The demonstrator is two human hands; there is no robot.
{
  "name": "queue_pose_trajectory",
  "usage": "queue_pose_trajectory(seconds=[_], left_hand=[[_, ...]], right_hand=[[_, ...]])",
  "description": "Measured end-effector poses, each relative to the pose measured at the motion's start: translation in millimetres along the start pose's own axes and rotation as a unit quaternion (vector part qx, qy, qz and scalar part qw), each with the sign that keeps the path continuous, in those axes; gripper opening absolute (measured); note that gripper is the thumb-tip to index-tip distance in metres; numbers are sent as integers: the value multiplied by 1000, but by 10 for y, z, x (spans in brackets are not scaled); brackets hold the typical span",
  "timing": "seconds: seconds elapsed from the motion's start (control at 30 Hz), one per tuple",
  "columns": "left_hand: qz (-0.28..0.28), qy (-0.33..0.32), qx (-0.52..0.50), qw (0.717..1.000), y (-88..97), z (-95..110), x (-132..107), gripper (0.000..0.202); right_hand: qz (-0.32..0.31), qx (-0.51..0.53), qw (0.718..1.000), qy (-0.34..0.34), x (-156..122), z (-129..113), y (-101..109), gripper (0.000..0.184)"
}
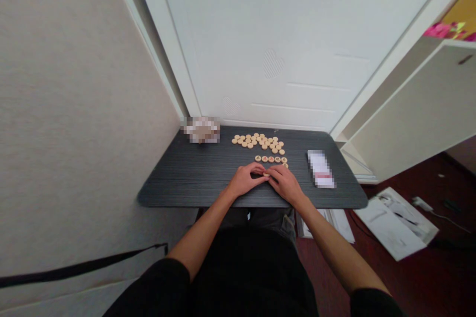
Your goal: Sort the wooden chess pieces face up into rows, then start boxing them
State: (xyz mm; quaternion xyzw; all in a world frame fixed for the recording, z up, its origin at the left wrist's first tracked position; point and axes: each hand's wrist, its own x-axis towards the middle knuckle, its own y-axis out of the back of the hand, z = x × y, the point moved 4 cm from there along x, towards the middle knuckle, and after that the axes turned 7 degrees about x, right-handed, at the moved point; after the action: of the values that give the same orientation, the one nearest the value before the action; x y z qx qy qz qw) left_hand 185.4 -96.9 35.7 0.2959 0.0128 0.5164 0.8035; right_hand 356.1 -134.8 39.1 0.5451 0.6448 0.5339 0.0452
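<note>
My left hand [248,180] and my right hand [284,181] rest side by side on the dark table [178,183], fingertips meeting in a pinch over something too small to make out. Just beyond the fingers lies a short row of round wooden discs with red and dark marks [271,159]. Farther back a loose pile of several plain pale wooden discs [259,141] is spread on the table.
A blurred small object [201,130] sits at the table's back left, a blurred white and red card [321,169] at the right. A white door [275,44] stands behind, a wall at left, a white cabinet [412,109] and papers [394,220] on the floor at right.
</note>
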Motion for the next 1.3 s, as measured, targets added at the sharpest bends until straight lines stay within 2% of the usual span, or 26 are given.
queue_pose_trajectory(seconds=[0.2, 0.63, 1.3], left_hand=[[0, -10, 50, 999, 11, 55, 9, 22], [14, -25, 151, 988, 24, 71, 7, 21], [4, -28, 160, 987, 17, 19, 12, 26]], right_hand=[[10, -6, 1000, -6, -10, 20, -4, 22], [8, -15, 1000, -8, -11, -15, 2, 19], [-5, -36, 999, -32, 0, -19, -14, 18]])
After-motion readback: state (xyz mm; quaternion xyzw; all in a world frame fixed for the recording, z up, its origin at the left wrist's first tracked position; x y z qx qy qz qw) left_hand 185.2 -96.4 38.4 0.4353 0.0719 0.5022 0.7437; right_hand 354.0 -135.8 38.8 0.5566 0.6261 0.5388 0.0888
